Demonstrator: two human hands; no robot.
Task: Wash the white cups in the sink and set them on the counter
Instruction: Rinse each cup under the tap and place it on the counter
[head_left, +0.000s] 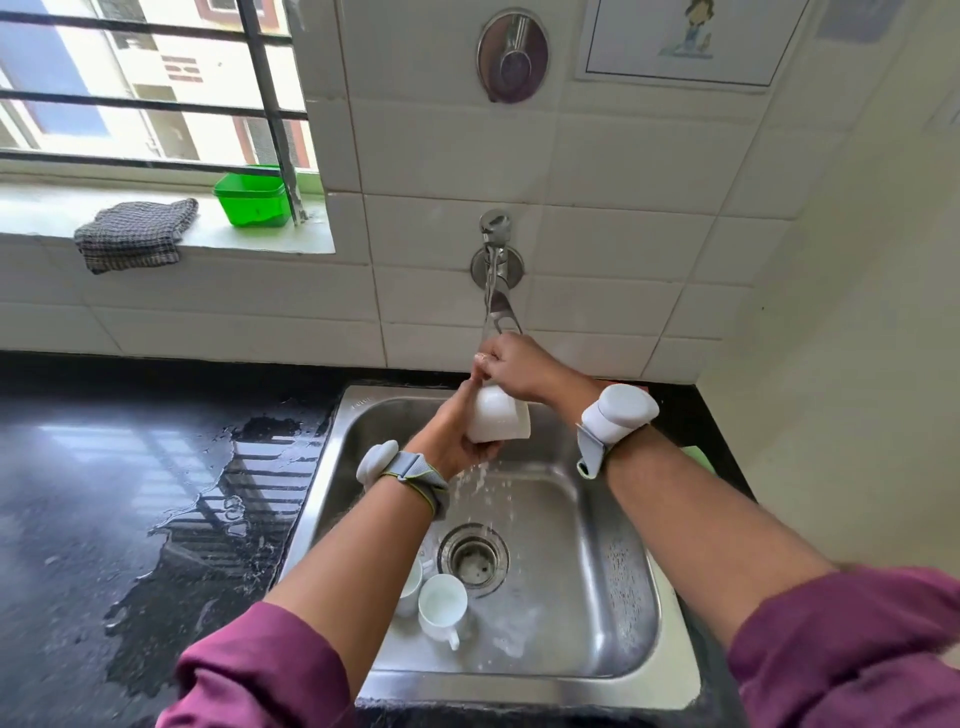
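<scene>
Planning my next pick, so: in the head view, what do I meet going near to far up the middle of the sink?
Loose white cup → drain → held cup → tap → round wall fitting.

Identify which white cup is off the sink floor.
The cup held by left hand and right hand; the other two cups rest beside the drain.
</scene>
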